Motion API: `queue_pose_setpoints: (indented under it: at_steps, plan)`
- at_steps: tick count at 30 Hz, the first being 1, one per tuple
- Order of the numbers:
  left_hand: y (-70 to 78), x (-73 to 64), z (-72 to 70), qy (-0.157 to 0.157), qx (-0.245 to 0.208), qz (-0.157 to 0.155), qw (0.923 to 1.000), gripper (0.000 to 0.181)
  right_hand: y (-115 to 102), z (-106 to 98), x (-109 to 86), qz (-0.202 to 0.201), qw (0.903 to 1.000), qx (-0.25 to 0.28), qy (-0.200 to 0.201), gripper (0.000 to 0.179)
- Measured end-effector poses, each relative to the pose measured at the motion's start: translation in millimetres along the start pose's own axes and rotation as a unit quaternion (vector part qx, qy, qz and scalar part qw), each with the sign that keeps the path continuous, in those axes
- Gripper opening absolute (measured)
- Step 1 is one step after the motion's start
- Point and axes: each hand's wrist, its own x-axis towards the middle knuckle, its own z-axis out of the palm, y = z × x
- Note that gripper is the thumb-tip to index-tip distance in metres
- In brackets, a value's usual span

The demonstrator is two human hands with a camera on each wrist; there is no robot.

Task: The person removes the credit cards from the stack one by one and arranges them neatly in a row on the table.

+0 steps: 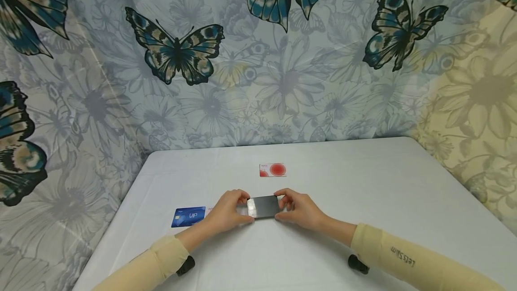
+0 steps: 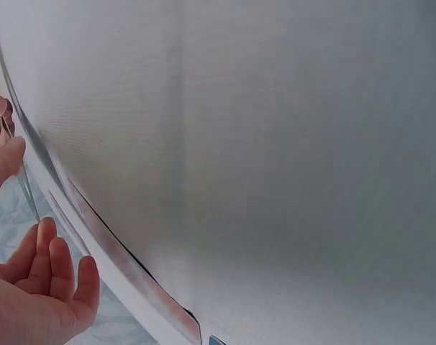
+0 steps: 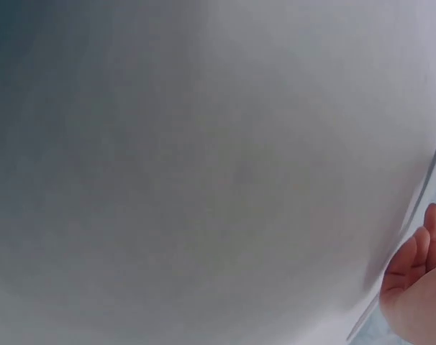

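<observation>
Dark grey, a flat card-like piece [image 1: 264, 207] is held over the surface [image 1: 355, 183], long axis running nine to three o'clock. Fingers of the left hand [image 1: 227, 210] pinch its nine o'clock end, those of the right hand [image 1: 304, 211] its three o'clock end; neither hand is nearer.

Tabletop [image 1: 363, 183], bordered behind and along both sides by a wall covering [image 1: 262, 120]. Flat item [image 1: 265, 207], near the middle, between the left grip [image 1: 228, 210] at its left edge and the right grip [image 1: 300, 211] at its right edge. Far card [image 1: 277, 170], on the tabletop behind the flat item, between it and the rear edge. Left card [image 1: 190, 216], on the tabletop to the left of the left grip. Partly hidden card [image 1: 209, 210], just right of the left card, behind the left grip.
</observation>
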Motion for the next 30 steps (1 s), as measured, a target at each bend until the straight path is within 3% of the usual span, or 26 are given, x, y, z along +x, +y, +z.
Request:
queue_pose_setpoints:
  at_steps: [8, 30]
  plan:
    - [-5.1, -11.2, 0.3, 0.003, 0.011, 0.011, 0.9999, 0.052, -2, 10, -3.7, 0.006, 1.0000, -0.003, -0.006, 0.050]
    - [-14.5, -15.5, -8.9, -0.029, 0.020, -0.042, 0.9985, 0.052, -10, 18, 4.8, 0.008, 0.9982, -0.057, -0.013, 0.046]
